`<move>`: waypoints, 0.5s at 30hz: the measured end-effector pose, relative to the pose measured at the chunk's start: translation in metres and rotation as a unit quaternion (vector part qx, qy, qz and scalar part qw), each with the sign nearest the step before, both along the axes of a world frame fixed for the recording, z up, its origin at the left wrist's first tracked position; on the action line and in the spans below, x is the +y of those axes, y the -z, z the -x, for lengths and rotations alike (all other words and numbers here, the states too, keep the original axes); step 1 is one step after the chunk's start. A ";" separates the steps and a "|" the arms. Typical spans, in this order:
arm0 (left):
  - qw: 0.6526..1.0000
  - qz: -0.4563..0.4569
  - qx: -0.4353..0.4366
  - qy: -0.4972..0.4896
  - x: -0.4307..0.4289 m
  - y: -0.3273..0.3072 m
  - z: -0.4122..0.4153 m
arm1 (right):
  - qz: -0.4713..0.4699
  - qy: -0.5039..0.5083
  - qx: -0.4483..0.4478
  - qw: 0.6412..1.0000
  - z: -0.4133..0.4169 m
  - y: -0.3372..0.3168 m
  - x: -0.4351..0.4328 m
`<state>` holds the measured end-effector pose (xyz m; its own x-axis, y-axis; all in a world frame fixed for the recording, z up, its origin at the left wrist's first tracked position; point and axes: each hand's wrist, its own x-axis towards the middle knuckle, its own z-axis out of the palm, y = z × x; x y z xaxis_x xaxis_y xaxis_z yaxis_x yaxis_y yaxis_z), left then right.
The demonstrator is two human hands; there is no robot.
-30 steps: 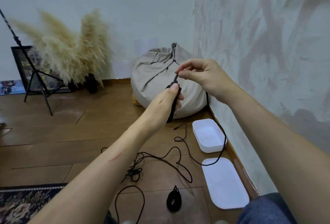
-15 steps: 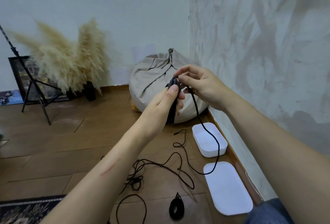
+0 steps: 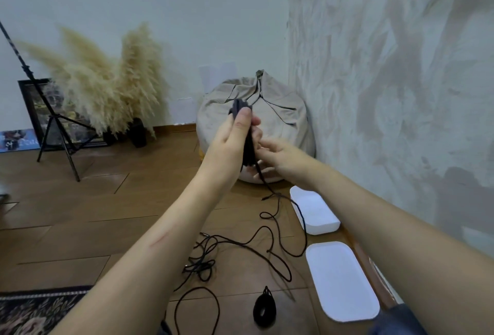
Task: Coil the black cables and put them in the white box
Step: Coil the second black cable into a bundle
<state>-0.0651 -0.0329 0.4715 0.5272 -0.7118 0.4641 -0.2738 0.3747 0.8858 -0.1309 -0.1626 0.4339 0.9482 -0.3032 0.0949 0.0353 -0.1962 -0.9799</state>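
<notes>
A: Entry, working from the bottom of the frame upward. What lies on the floor?

B: Lower centre, one finished coil [image 3: 264,310], tied off. Lower right, the lid [image 3: 342,281], lying flat. Left of it, the loose black cables [image 3: 201,265] in a tangle. Just above the lid, against the wall, the white box [image 3: 320,227], open, with nothing in it that I can see.

A: Hands?

B: Centre of the frame, raised. The left hand [image 3: 235,137] clasps an upright bundle [image 3: 249,151] of wound cable, thumb pressed on its top. The right hand [image 3: 280,158] sits at the bundle's lower right edge. Its fingers are blurred, so I cannot tell whether they pinch the cable or only guide it.

A: Change from a second ago?

B: The right hand was above the bundle then, pinching the cable high. It has since passed over the top and dropped below. Judgement: one more turn has gone on.

A: Remaining?

B: The tail [image 3: 266,181] hangs from the bundle to the floor beside the box and loops on toward the lid. Several turns are left, then the tangle. Nothing is boxed yet.

A: Background?

B: A beanbag [image 3: 283,113] behind the hands; pampas grass [image 3: 115,86] and a tripod [image 3: 57,123] at far left.
</notes>
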 end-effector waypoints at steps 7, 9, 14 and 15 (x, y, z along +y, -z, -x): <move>0.986 0.011 0.010 -0.164 -0.008 0.016 -0.038 | 0.162 -0.058 0.102 0.980 -0.016 0.011 0.023; 0.975 -0.030 -0.026 -0.218 -0.006 0.021 -0.048 | 0.166 -0.077 0.145 0.972 -0.015 0.009 0.023; 0.945 -0.111 -0.080 -0.297 -0.001 0.032 -0.067 | 0.276 -0.070 0.158 0.946 -0.007 -0.001 0.020; 0.943 -0.124 -0.087 -0.295 0.000 0.036 -0.068 | 0.337 -0.048 0.125 0.932 -0.006 -0.008 0.018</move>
<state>0.0026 -0.0330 0.4355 0.7972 -0.4165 0.4370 -0.5186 -0.1018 0.8489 -0.1248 -0.1444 0.4424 0.9860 -0.1668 0.0048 -0.1285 -0.7774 -0.6157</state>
